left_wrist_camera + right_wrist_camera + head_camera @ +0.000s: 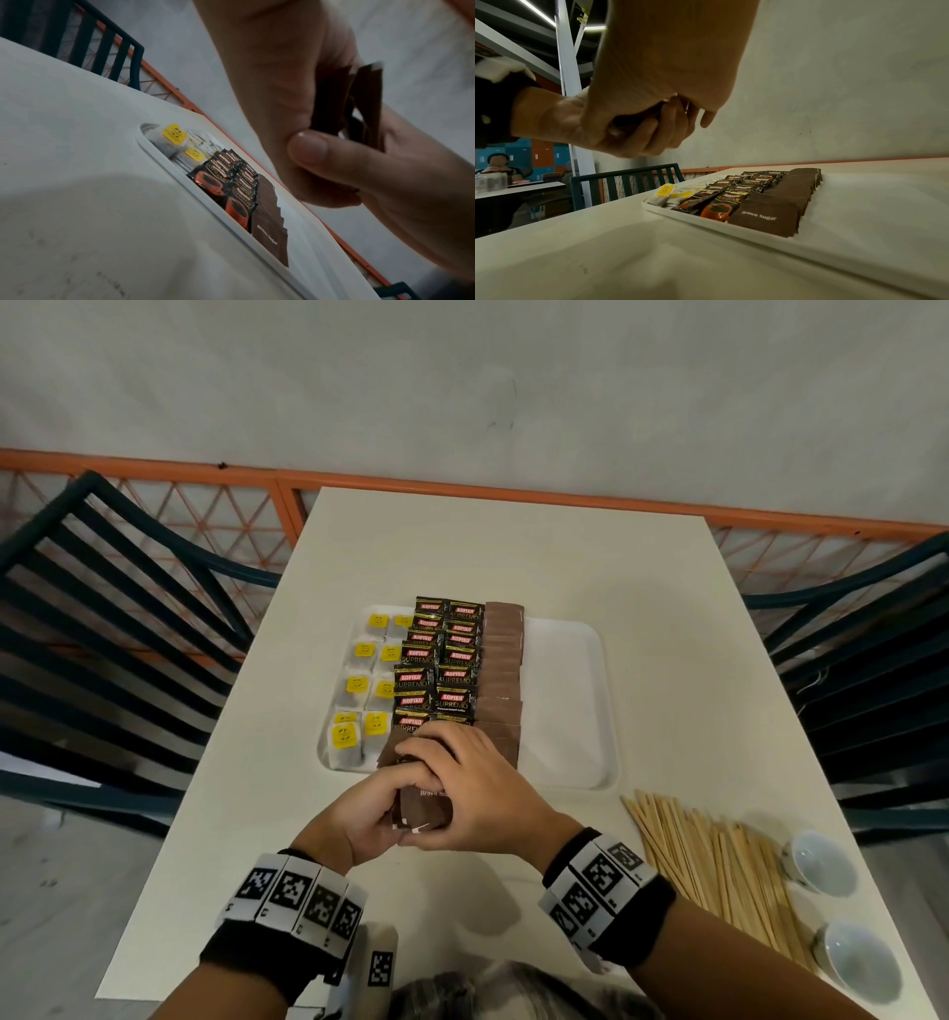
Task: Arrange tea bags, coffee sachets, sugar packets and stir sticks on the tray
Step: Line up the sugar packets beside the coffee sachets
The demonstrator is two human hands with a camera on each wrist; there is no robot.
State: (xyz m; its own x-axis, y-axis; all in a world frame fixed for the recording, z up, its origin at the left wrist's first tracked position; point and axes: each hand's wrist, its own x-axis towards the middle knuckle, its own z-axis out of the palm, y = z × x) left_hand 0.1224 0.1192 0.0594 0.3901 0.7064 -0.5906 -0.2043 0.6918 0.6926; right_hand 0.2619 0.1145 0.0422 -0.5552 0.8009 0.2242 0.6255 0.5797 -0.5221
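Observation:
A white tray [565, 701] lies mid-table. It holds yellow-tagged tea bags [359, 685] on the left, black coffee sachets [441, 660] in the middle and a row of brown sugar packets [503, 670] beside them; its right part is bare. Just above the tray's near edge, my left hand [369, 809] and right hand [477, 778] grip a small stack of brown sugar packets [423, 806] between them. In the left wrist view the stack [359, 105] stands fanned between fingers and thumb. Wooden stir sticks [719, 865] lie loose on the table to the right of my hands.
Two small white cups [816, 862] [857, 963] stand at the table's right edge beside the sticks. Dark slatted chairs flank the table on the left [102, 634] and right [873, 660]. An orange railing runs behind the table's far edge.

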